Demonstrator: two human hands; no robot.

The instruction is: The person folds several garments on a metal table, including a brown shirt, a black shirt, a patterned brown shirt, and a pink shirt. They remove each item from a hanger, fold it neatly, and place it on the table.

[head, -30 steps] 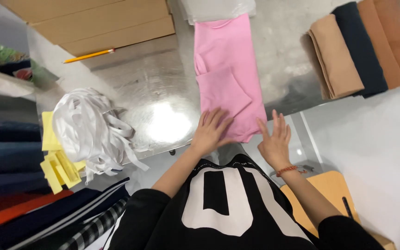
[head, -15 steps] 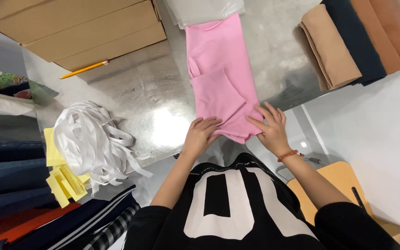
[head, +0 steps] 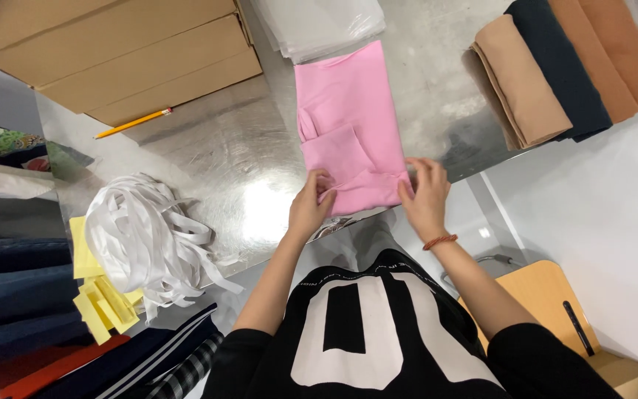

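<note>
Pink garment lies folded on metal tabletop, near edge. Left hand and right hand each pinch garment's near hem, fingers curled closed. Risk: uneven pull skews fold; hem overhangs tabletop edge, garment may slide off.

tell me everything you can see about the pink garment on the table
The pink garment is soft, plain, knit-looking fabric, partly folded into a long rectangle on the shiny metal table. One sleeve is folded in across its front. Its far end sits under a stack of clear plastic bags. At the near hem by the table edge, the left hand and right hand pinch the two corners.
</note>
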